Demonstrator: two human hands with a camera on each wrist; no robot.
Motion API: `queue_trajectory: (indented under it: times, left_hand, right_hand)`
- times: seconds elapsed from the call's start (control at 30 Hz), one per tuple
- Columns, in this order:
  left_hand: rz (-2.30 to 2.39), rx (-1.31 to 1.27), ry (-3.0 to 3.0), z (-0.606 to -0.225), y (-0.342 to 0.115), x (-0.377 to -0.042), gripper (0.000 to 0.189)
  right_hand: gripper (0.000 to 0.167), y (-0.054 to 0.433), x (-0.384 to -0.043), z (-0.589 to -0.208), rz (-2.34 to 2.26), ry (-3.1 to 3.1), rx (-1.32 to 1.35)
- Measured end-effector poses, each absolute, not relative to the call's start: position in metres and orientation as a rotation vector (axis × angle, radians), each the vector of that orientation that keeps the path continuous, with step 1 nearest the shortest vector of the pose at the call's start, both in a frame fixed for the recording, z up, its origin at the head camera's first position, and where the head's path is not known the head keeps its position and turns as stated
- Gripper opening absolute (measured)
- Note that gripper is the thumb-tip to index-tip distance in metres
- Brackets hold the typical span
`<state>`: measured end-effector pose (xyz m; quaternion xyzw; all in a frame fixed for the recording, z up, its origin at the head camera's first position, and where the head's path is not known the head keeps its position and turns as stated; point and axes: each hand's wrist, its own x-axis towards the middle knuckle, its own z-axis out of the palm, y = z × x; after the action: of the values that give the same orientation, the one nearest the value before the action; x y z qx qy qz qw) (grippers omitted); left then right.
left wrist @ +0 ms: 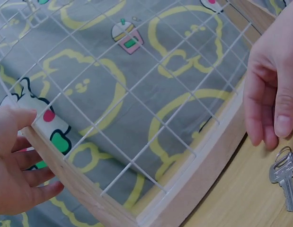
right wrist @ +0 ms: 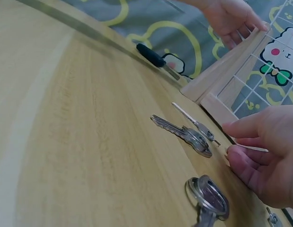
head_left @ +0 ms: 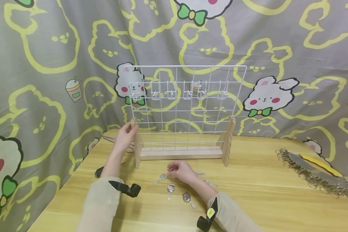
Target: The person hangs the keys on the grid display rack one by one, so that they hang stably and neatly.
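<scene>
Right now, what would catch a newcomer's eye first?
Probably the white wire grid standing centrally, hooks across its upper part, the left grip on its wooden post. Then silver keys lying in front, and metal rings by a yellow strip, far right in the head view.

White wire grid (head_left: 176, 111), two hands (head_left: 180, 171), keys (head_left: 170, 189) on wooden table (head_left: 258, 183)
</scene>
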<state>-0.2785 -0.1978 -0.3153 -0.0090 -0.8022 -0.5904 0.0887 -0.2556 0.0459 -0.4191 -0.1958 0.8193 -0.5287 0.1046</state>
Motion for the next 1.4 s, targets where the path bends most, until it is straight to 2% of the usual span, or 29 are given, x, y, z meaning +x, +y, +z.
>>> queue_trajectory:
  times: [0.37,0.83,1.13,1.4]
  left_hand:
    - [-1.736,0.005,-2.355,-0.313,-0.196,-0.281,0.059]
    - [-1.739,0.025,-2.364,-0.313,-0.194,-0.281,0.059]
    - [-1.737,0.014,-2.359,-0.311,-0.193,-0.281,0.056]
    - [-1.742,-0.001,-2.343,-0.311,-0.192,-0.282,0.055]
  right_hand:
    - [0.012,0.038,-0.256,-0.418,-1.279,2.624,-0.684]
    - [0.013,0.03,-0.259,-0.408,-1.017,2.687,-0.723]
    - [0.013,0.026,-0.261,-0.403,-1.055,2.642,-0.607]
    - [0.027,0.021,-0.261,-0.401,-1.003,2.713,-0.558]
